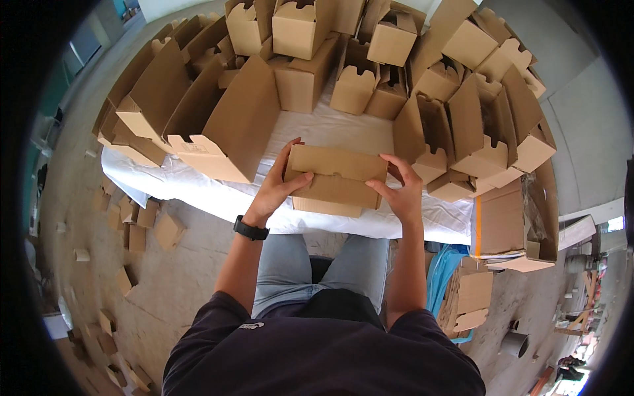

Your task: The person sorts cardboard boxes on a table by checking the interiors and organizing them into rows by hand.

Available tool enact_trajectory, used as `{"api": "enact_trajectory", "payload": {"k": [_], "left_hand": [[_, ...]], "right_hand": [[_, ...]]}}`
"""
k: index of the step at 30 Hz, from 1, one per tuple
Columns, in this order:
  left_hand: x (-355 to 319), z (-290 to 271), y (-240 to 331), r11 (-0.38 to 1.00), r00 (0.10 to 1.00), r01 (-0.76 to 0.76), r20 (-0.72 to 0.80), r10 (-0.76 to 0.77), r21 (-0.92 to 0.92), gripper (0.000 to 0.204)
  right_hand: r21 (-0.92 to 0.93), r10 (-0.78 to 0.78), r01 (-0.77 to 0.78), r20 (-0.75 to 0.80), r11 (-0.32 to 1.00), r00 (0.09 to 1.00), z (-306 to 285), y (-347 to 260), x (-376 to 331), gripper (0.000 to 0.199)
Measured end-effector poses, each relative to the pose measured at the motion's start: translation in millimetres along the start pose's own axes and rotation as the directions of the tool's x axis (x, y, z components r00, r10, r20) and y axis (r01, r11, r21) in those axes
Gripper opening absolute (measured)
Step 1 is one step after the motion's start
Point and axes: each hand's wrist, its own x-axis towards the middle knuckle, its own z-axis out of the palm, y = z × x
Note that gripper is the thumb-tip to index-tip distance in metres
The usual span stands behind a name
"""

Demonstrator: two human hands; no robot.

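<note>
The left hand [269, 188], at nine o'clock, and right hand [405, 188], at three, partly curled, pinch a small brown rectangular cardboard box [337, 179] between thumbs and fingers at the near edge of the white-cloth-covered desk [264, 210]. Toward ten, a long brown open cardboard carton [241, 119] bears printing [193, 148] too small to read; at six, the dark shirt [317, 356] carries a pale emblem [251, 325].

Crumpled blue plastic sheeting [441, 276] is bunching at right; a hollow grey cylinder [511, 345] is lying on the grey concrete floor [188, 284].
</note>
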Motion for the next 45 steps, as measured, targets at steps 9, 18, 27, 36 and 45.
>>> {"api": "enact_trajectory", "payload": {"k": [9, 18, 27, 36, 45], "left_hand": [[-5, 9, -3, 0.995, 0.993, -0.096, 0.072, 0.096, -0.014, 0.076], [-6, 34, 6, 0.781, 0.934, -0.187, -0.138, 0.329, 0.596, 0.060], [-19, 2, 11, 0.918, 0.958, -0.159, -0.168, 0.232, 0.363, 0.036], [-2, -4, 3, 0.982, 0.999, -0.051, -0.028, 0.046, -0.180, 0.044], [-10, 7, -4, 0.968, 0.947, -0.248, -0.200, 0.251, 0.041, 0.045]], "right_hand": [[-0.218, -0.056, -0.012, -0.305, 0.976, 0.951, 10, 7, -3, 0.029], [0.087, 0.126, -0.098, -0.427, 0.991, 0.895, 27, 1, 1, 0.047], [0.143, 0.237, -0.196, -0.380, 0.970, 0.894, 21, 16, -4, 0.050], [0.176, 0.337, -0.297, -0.290, 0.939, 0.896, 20, 28, -2, 0.046], [-0.397, -0.316, 0.271, -0.053, 0.877, 0.947, 24, -63, -30, 0.053]]}}
